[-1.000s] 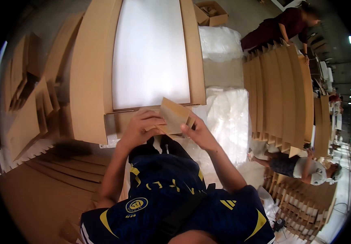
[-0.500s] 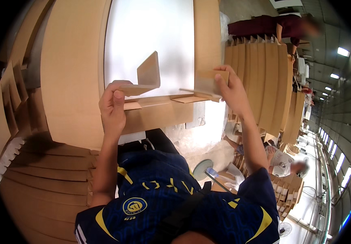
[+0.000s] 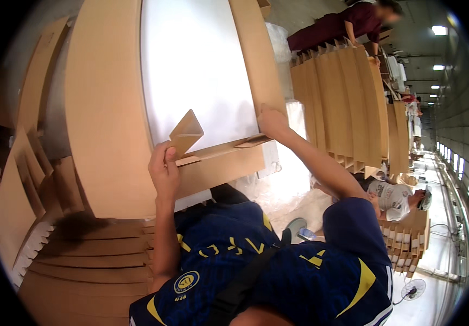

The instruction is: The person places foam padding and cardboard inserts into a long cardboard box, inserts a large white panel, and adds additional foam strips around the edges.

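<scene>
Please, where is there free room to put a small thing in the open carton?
The far part of the white surface is bare, between the left cardboard side and the right cardboard side. The left side is bare too. The near cardboard wall is crowded: the left hand holds a folded cardboard piece, and the right hand is at the right corner.

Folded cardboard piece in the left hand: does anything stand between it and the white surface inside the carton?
Nothing visible does: the left hand holds the folded cardboard piece over the near left corner of the white surface. Whether they touch cannot be told here.
</scene>
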`<state>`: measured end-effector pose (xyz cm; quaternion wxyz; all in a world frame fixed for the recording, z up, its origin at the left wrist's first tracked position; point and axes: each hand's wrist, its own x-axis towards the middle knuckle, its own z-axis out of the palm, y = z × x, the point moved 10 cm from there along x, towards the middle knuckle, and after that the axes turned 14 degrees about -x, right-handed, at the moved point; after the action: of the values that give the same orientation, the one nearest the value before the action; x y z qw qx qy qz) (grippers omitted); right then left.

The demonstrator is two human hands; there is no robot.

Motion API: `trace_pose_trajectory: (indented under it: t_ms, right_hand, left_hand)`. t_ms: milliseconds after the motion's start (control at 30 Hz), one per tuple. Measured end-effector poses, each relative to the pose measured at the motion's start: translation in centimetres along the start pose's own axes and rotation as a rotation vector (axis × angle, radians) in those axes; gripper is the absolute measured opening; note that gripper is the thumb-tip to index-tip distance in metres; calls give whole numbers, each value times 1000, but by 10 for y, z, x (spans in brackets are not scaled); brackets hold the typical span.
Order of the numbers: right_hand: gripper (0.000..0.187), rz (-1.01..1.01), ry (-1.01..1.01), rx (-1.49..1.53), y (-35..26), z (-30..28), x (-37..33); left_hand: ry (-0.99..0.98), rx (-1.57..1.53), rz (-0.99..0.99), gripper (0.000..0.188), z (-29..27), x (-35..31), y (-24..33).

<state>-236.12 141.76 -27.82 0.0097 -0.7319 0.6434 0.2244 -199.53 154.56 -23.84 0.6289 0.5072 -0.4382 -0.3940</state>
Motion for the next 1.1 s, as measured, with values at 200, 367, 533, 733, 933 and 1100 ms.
trace_pose_trajectory:
  t_ms: [200,367,533,733,933,1100]
  right_hand:
    - [24,-56,78,-157,-9,21,-23]
    - [38,-313,216,-689,-32,-32,-36]
    - [61,-552,212,601,-107,-148,-74]
    - [24,-809,291,621,-155,-147,-86]
    - [15,-532,31,812,-104,-98,-58]
    - [21,-418,-59,1144,-93,-68,-62]
  left_hand:
    - [395,-314,-33,38,-81,2,30]
    - [326,-315,-31,37,-115,16,35]
    - [-32,-114,-60,33,-54,8,47]
    - [-195,-262,-335,40,8,28,-2]
    - [-382,668,-413,90,31,47,-89]
    - [-170,545,-645,114,33,63,-129]
